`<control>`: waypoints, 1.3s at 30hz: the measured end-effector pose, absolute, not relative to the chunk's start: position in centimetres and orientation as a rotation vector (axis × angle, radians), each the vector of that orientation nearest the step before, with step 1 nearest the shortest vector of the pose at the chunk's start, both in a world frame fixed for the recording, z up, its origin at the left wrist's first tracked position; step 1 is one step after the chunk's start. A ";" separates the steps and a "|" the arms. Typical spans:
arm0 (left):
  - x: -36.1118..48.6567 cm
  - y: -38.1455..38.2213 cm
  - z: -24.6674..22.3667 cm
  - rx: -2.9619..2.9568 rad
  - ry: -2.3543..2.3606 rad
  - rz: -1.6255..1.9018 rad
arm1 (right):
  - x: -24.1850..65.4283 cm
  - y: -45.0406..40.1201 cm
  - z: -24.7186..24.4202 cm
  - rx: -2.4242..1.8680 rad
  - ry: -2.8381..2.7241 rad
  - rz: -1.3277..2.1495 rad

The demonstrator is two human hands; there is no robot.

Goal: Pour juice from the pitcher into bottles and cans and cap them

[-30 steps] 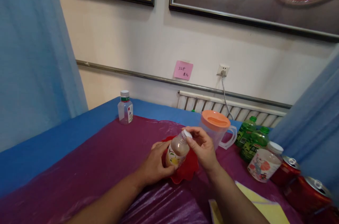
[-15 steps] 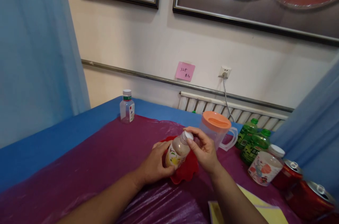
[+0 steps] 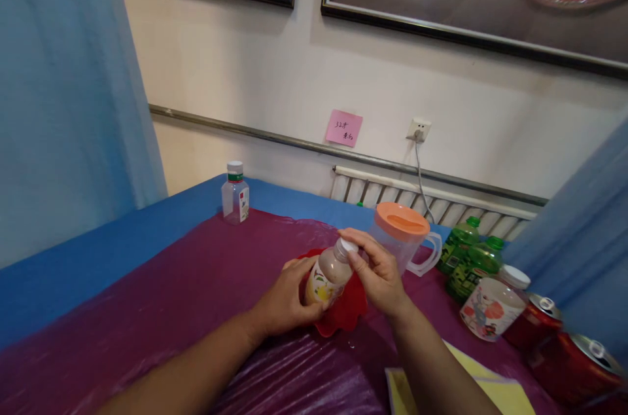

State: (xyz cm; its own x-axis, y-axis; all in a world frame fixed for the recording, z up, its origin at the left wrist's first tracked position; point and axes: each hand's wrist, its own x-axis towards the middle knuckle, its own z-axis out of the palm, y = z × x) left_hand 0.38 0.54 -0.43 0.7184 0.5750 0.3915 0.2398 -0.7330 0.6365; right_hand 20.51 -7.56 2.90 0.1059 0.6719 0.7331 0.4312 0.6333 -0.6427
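A small clear bottle (image 3: 328, 279) with a yellow fruit label leans to the right over a red scalloped dish (image 3: 346, 313). My left hand (image 3: 289, 294) is wrapped round the bottle's body. The thumb and fingers of my right hand (image 3: 375, 268) are closed on the bottle's white cap (image 3: 346, 247), which sits at the neck. Just behind my right hand stands a clear pitcher (image 3: 392, 246) with an orange lid. Part of the dish is hidden by the bottle and my left hand.
Another clear bottle (image 3: 235, 196) stands at the back left. On the right are green bottles (image 3: 473, 268), a white-lidded jar (image 3: 493, 307) and red cans (image 3: 574, 362). A yellow cloth (image 3: 500, 392) lies under my right forearm. Purple sheeting (image 3: 161, 297) covers the blue table.
The view has shifted slightly. Both hands keep their holds on the bottle and its cap, with no clear movement between them.
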 end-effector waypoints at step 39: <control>0.3 -0.1 0.1 2.348 0.597 0.803 | 19.7 -8.0 3.3 -1.003 -1.435 0.192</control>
